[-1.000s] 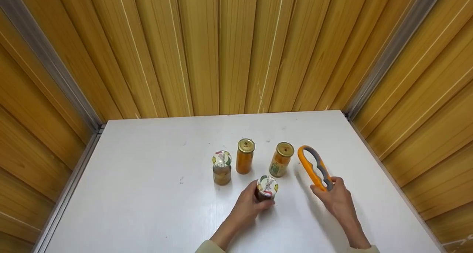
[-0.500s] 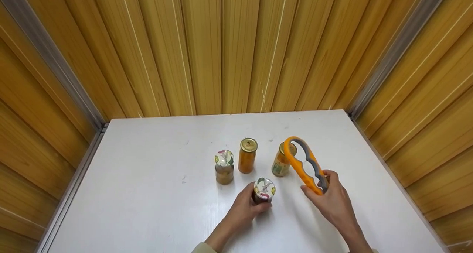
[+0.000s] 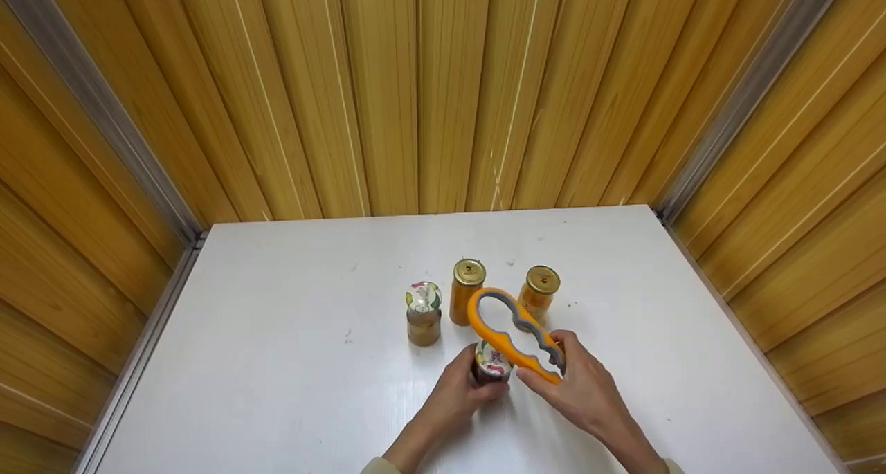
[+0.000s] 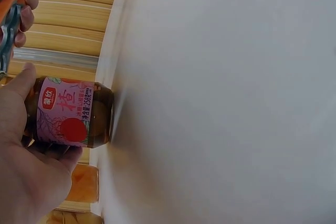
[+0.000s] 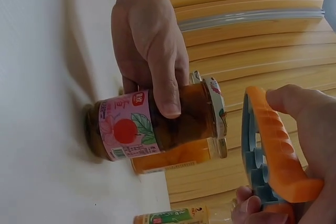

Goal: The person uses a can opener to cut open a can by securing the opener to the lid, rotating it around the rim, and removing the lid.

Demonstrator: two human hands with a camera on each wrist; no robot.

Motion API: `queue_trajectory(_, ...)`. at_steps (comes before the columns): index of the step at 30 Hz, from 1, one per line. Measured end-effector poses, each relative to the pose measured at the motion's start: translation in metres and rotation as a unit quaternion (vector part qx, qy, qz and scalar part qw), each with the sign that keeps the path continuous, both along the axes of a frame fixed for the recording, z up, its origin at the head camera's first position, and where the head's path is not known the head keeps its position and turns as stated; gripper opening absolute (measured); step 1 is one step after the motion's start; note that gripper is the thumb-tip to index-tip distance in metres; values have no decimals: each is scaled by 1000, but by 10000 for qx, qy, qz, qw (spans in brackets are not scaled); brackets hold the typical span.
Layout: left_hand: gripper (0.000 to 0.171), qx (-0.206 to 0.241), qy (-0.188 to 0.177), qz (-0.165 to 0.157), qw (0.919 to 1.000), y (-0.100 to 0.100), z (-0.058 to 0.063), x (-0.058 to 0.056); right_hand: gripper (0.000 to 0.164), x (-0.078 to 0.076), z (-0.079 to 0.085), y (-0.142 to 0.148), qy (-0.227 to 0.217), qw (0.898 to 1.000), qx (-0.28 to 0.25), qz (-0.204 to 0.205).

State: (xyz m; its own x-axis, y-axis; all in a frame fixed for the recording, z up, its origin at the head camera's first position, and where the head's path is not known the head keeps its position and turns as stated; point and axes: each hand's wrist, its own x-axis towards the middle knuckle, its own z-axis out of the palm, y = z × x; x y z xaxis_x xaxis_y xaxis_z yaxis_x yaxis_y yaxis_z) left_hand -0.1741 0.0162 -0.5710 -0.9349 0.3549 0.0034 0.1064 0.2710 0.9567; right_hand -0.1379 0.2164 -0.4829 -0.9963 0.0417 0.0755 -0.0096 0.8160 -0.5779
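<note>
My left hand (image 3: 453, 387) grips a dark jar (image 4: 68, 111) with a pink label and a patterned white lid (image 5: 214, 103); the jar stands upright on the table. In my right hand (image 3: 585, 391) is an orange and grey jar opener (image 3: 509, 346), held by its near end. Its looped far end is in the air beyond the gripped jar, and its orange side overlaps part of the lid in the head view. In the right wrist view the opener (image 5: 275, 145) is apart from the lid, thumb on its orange side.
Behind the gripped jar, two gold-lidded jars stand: an orange one (image 3: 469, 280) and one farther right (image 3: 541, 284). A pale jar with a patterned lid (image 3: 423, 315) stands to the left. Wood-patterned panels (image 3: 443, 93) enclose the white table (image 3: 277, 335).
My right hand has carried the jar opener leftward, from beside the right gold-lidded jar to over the gripped jar. My left hand keeps its grip, the jar shifting slightly left early on.
</note>
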Motion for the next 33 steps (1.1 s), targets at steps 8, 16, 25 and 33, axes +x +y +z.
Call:
queue_trajectory(8,67,-116,317,41,9994,0,-1,1,83,-3,-8,-11,14,9997,137,215)
queue_trajectory(16,65,-63,313,-17,9995,0,-1,1,84,-3,-9,-16,-225,9992,171,295)
queue_trajectory(25,59,-7,237,-76,9997,-1,1,2,76,-2,-11,-19,83,9983,113,566)
queue_trajectory(33,62,-134,39,-56,9999,-3,3,5,84,-1,-9,-21,-197,9974,295,623)
